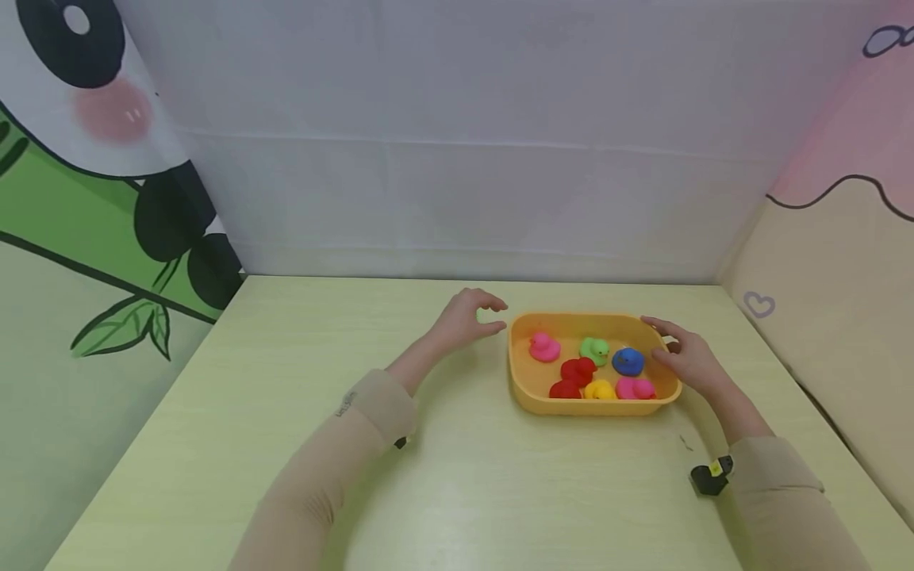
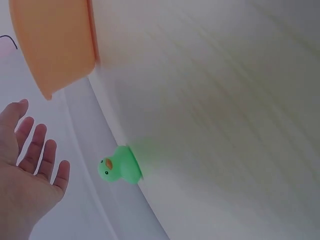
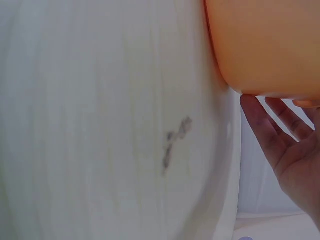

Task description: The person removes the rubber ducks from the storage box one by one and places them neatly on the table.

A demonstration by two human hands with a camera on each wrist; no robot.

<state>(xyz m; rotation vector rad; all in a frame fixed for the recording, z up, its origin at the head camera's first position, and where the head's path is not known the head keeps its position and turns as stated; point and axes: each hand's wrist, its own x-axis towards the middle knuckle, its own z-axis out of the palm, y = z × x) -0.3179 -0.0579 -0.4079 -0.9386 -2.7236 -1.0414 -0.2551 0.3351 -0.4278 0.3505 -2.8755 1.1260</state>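
A yellow-orange plastic basin (image 1: 596, 407) sits on the table with several small rubber ducks inside: pink (image 1: 545, 347), green (image 1: 594, 350), blue (image 1: 628, 362), red and yellow. My right hand (image 1: 689, 357) holds the basin's right rim, thumb over the edge and fingertips against the outer wall (image 3: 265, 50). Just left of the basin is my left hand (image 1: 462, 319), thumb and fingers apart and nothing held. Beyond it on the table stands another green duck (image 2: 122, 166), mostly hidden behind that hand in the head view.
The pale wooden table (image 1: 457, 492) meets a white sheet (image 1: 457, 198) at the back. Printed panels flank it on the left (image 1: 86, 412) and right (image 1: 842, 301). A dark smudge (image 3: 172, 145) marks the tabletop near the right wrist.
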